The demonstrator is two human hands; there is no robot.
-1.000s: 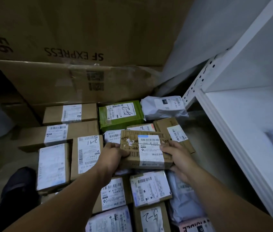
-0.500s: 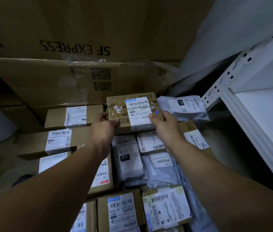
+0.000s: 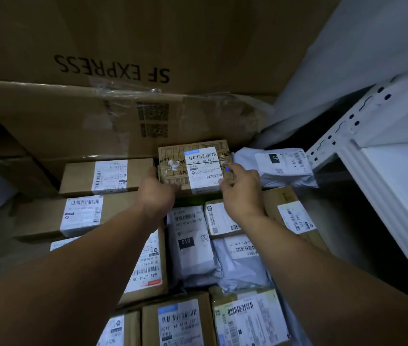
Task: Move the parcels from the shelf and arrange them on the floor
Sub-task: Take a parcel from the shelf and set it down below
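A small brown printed parcel with a white barcode label sits in the back row of the parcels on the floor, against the big carton. My left hand grips its left edge, thumb up along the side. My right hand pinches its right front corner, fingers on the label. Below the parcel a strip of green shows; what it rests on is hidden. The white shelf stands at the right, its visible board bare.
A large SF EXPRESS carton walls off the back. Left of the held parcel lies a long brown box, right of it a grey mailer bag. Several labelled boxes and grey bags fill the floor below my arms.
Both hands carried the brown parcel away from me, from the middle of the pile to the back row, and lowered it there over the green parcel.
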